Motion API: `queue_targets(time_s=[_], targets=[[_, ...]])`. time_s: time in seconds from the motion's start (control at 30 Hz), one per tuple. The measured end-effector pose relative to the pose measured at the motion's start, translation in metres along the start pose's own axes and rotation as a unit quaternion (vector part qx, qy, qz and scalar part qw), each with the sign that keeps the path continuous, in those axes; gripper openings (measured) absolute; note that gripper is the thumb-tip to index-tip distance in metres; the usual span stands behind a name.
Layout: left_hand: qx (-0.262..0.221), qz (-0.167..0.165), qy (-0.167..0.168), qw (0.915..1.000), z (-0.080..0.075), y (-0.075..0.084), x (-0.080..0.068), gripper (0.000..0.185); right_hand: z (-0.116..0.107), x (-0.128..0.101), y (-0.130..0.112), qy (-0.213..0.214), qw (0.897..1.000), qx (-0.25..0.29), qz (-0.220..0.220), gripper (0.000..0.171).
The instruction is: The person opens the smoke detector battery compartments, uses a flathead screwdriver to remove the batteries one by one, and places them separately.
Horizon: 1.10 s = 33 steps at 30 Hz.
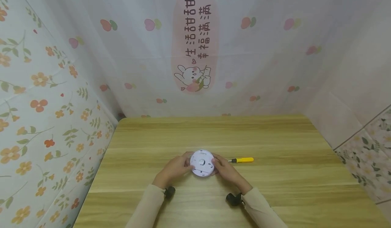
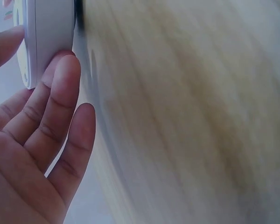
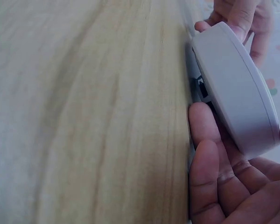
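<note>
Nearest my head camera, two beige sleeves (image 1: 146, 206) run up from the bottom edge of the frame, and between the hands beyond them I see a round white device (image 1: 202, 162), just below the centre. Its face, marked with small dark slots and a mottled middle, is turned up toward me. The left hand (image 1: 176, 167) has its grip closed to the device's thickness, thumb on the face, fingers along the side. The right hand (image 1: 227, 170) grips the opposite side, thumb at the rim, fingers underneath. In the right wrist view the device sits tilted at the right of the frame, a dark part (image 3: 204, 89) jutting from its underside; I cannot tell whether that touches the tabletop (image 1: 293, 187). Just right of the right hand lies a yellow-handled tool (image 1: 242, 160), its tip hidden from me. Black wrist cameras (image 1: 234, 199) show lower down. A white curtain (image 1: 131, 54) fills the upper frame, flowered cloth (image 1: 45, 119) the left.
</note>
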<state>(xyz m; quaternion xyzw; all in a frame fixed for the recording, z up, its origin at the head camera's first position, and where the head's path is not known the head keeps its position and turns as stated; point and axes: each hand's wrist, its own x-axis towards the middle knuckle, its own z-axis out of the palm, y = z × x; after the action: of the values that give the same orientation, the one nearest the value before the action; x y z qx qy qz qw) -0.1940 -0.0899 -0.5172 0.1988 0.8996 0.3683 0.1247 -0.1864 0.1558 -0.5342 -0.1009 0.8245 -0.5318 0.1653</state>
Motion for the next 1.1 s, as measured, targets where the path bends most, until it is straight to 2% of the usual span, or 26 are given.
queue_targets(time_s=[0.1, 0.33, 0.47, 0.63, 0.77, 0.97, 1.1], targets=[[-0.002, -0.004, 0.001, 1.0, 0.0, 0.0009, -0.0006, 0.054, 0.0004, -0.0014, -0.0004, -0.002, 1.0, -0.007, 0.002, 0.054], [-0.01, -0.004, 0.006, 0.9999, 0.0003, 0.0022, -0.003, 0.057, 0.0017, -0.0049, -0.0009, -0.009, 0.999, -0.028, -0.029, 0.072], [-0.015, 0.001, 0.005, 0.9999, 0.0002, 0.0022, -0.0027, 0.061, 0.0019, -0.0054, -0.0004, -0.02, 1.0, -0.004, -0.01, 0.077], [-0.016, 0.009, -0.001, 0.9998, 0.0003, 0.0025, -0.0022, 0.061, 0.0021, -0.0044, 0.0007, -0.022, 1.0, 0.004, -0.006, 0.079], [-0.016, 0.0, -0.008, 0.9998, 0.0006, 0.0025, -0.0018, 0.06, 0.0018, -0.0044, 0.0014, -0.021, 1.0, 0.001, -0.007, 0.079], [-0.014, 0.003, -0.017, 0.9997, -0.0008, 0.0012, 0.0011, 0.064, 0.0016, -0.0038, 0.0009, -0.017, 1.0, -0.006, -0.012, 0.078], [-0.038, -0.006, -0.032, 0.9988, -0.0021, 0.0012, 0.0022, 0.068, 0.0021, -0.0025, 0.0007, -0.006, 1.0, -0.024, -0.008, 0.076]])
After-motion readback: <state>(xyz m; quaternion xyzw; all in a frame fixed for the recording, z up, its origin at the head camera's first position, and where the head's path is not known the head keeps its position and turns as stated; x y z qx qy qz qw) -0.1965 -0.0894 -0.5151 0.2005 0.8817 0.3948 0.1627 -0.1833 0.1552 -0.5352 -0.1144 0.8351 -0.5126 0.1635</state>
